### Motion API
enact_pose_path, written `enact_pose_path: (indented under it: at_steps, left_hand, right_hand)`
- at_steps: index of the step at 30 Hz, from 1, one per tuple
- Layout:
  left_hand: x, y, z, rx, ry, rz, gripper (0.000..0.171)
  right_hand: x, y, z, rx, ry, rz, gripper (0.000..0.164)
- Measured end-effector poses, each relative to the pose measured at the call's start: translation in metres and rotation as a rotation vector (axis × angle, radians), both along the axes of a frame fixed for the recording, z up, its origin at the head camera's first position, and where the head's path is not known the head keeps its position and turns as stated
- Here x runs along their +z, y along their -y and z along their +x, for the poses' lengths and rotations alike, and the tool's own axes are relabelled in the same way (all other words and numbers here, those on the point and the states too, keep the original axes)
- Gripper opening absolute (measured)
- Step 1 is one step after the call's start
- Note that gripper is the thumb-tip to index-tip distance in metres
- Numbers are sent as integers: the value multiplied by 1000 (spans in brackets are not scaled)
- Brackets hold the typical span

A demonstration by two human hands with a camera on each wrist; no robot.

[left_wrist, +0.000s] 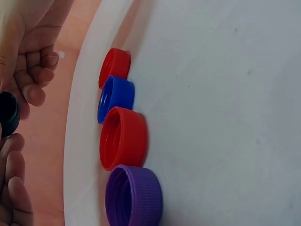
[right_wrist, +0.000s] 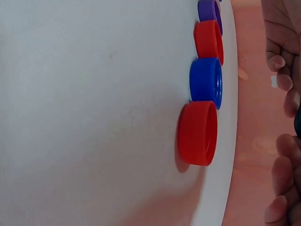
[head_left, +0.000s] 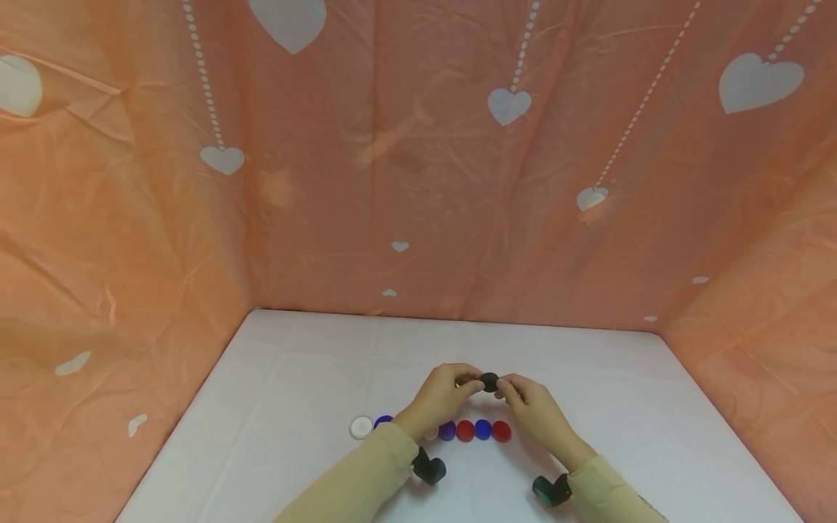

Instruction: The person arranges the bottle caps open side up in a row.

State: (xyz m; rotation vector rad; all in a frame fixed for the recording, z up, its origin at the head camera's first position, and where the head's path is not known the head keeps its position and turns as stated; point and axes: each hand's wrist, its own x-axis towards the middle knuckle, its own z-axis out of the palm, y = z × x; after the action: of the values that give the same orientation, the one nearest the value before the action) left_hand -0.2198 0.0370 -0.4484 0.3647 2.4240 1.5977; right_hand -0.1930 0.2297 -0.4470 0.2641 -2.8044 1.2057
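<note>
A black bottle cap [head_left: 489, 382] is held up above the table between both hands. My left hand [head_left: 446, 392] pinches its left side with thumb and fingers. On its other side, the right hand [head_left: 531, 404] grips it by the fingertips. At the edge of the left wrist view the cap [left_wrist: 8, 113] looks dark and round. Below the hands runs a row of caps: a purple cap [head_left: 447, 431], a red cap [head_left: 465, 431], a blue cap [head_left: 483, 429] and another red cap [head_left: 501, 431] at the right end. My left forearm hides part of the row.
A white cap [head_left: 361, 428] lies at the row's left end, beside a partly covered blue cap [head_left: 383, 421]. The white table [head_left: 314, 363] is enclosed by orange cloth [head_left: 445, 181] with hearts. Dark wrist mounts [head_left: 429, 467] sit at both cuffs.
</note>
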Motion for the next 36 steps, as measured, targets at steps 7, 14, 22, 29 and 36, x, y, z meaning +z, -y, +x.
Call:
enact_pose_path:
  at_steps: [7,14,22,29,36]
  left_hand:
    - [-2,0,-1,-17,-14,19,16]
    - [-1,0,2,-20,-28,38,21]
    - [-1,-3,3,-24,-6,54,28]
    - [-5,-5,1,-48,-80,26,30]
    - [-9,-8,3,-98,-124,23,26]
  right_hand:
    - [-1,0,1,-3,4,-15,22]
    - [-3,0,1,-7,31,-57,17]
    - [-5,-1,0,18,-14,-45,26]
    - [-6,0,1,19,-19,-34,32]
    - [-6,-2,3,2,-7,-25,33]
